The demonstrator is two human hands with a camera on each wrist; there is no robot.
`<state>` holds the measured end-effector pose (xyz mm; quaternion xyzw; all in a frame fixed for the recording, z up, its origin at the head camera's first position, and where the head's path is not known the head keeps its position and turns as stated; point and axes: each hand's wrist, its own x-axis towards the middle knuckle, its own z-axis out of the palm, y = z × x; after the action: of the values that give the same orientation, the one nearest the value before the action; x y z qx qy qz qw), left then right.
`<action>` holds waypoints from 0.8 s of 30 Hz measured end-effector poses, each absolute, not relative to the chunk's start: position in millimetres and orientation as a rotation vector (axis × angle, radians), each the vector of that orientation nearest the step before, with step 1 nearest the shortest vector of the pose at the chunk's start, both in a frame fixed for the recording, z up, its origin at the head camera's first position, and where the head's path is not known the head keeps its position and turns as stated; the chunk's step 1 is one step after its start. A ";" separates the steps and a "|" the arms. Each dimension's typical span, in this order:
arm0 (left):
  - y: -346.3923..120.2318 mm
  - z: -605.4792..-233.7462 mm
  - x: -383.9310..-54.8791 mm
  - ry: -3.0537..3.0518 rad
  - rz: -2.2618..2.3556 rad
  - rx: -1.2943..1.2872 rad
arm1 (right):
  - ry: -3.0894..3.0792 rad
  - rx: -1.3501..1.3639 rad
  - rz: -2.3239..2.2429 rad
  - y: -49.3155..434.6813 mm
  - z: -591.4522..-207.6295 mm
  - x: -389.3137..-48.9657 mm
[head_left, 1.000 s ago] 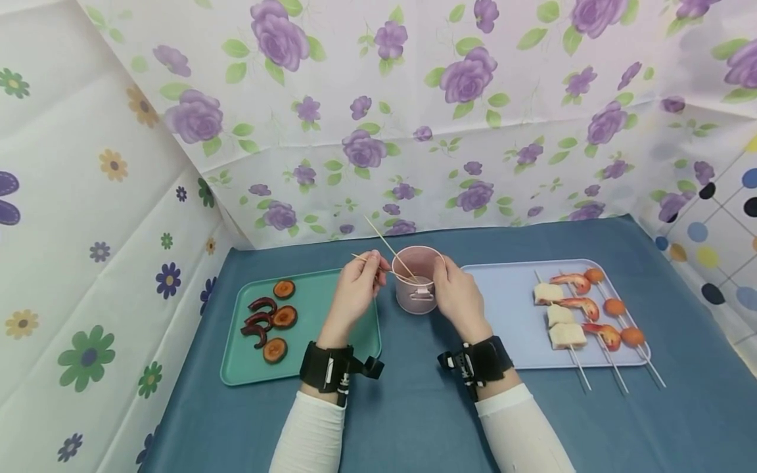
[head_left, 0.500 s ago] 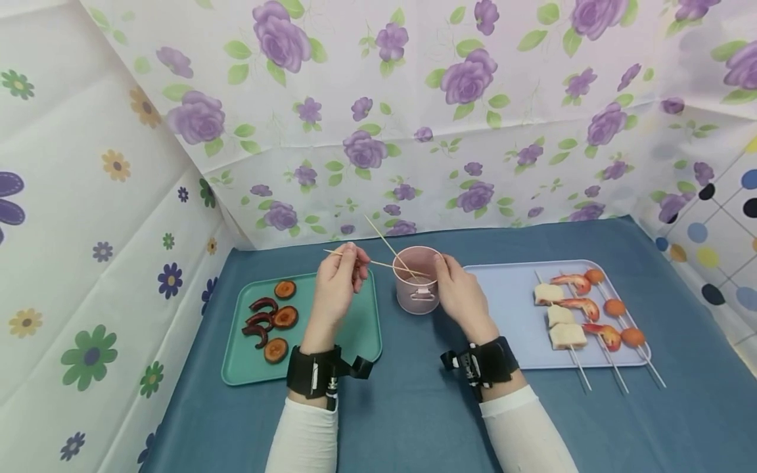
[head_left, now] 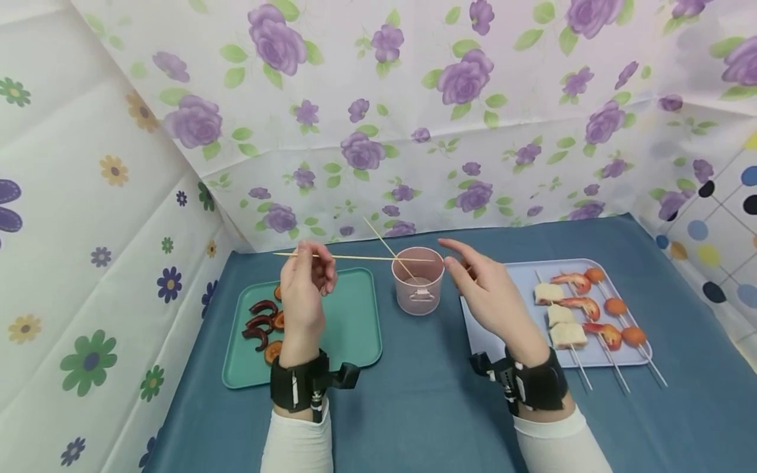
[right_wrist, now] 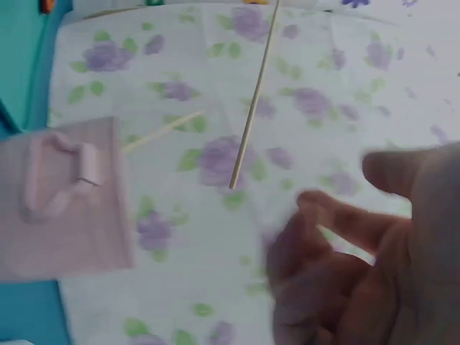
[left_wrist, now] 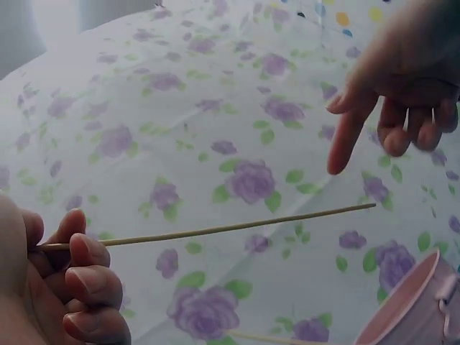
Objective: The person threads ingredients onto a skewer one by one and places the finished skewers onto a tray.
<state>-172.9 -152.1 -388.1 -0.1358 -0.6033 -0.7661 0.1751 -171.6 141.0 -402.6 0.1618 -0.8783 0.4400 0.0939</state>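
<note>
My left hand (head_left: 307, 279) pinches a thin bamboo skewer (head_left: 367, 258) between thumb and fingers, well above the green tray. The skewer lies nearly level, and its far end points right, across the cup's mouth in the head view. Just left of my right hand stands a pink metal cup (head_left: 416, 301) with a small folding handle on its front. A second skewer (head_left: 380, 237) leans out of it to the upper left. My right hand (head_left: 491, 289) is off the cup and holds nothing; its thumb and index finger spread apart near the skewer's tip (right_wrist: 233, 183).
The green tray (head_left: 349, 322) at left bears dark red curled pieces (head_left: 257, 320) and round brown mushroom-like slices, partly behind my left hand. On the lilac tray (head_left: 523, 276) at right lie loaded skewers with white cubes (head_left: 568, 335), shrimp (head_left: 579, 305) and orange balls (head_left: 615, 307).
My left hand has moved left, drawing the skewer up out of the cup. The right hand has let go of the cup and moved right; the second skewer stays in it.
</note>
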 end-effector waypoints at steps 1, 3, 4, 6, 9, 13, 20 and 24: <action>-152.0 -386.3 -170.4 -1.712 -2.181 -0.401 | -2.614 0.517 1.291 142.9 -399.4 -168.3; -151.2 -383.5 -166.5 -1.720 -2.203 -0.441 | -2.635 0.581 1.242 146.0 -394.1 -162.9; -150.7 -382.3 -164.8 -1.726 -2.214 -0.461 | -2.647 0.609 1.219 147.2 -392.1 -160.6; -149.5 -380.2 -161.5 -1.742 -2.229 -0.515 | -2.672 0.674 1.181 148.9 -388.9 -156.1; -147.1 -376.9 -157.1 -1.759 -2.240 -0.615 | -2.696 0.788 1.107 149.3 -384.8 -150.6; -142.6 -374.8 -154.3 -1.796 -2.252 -0.740 | -2.696 0.920 1.085 146.8 -383.3 -148.3; -137.5 -375.6 -154.7 -1.870 -2.251 -0.770 | -2.704 0.984 1.086 142.1 -384.8 -150.5; -136.6 -377.1 -156.2 -1.896 -2.260 -0.727 | -2.729 0.962 1.068 141.7 -386.5 -151.0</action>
<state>-156.2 -136.6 -377.1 -0.2390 -0.6232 -0.7428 0.0518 -151.0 141.7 -386.5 0.3118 -0.8845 0.3460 0.0286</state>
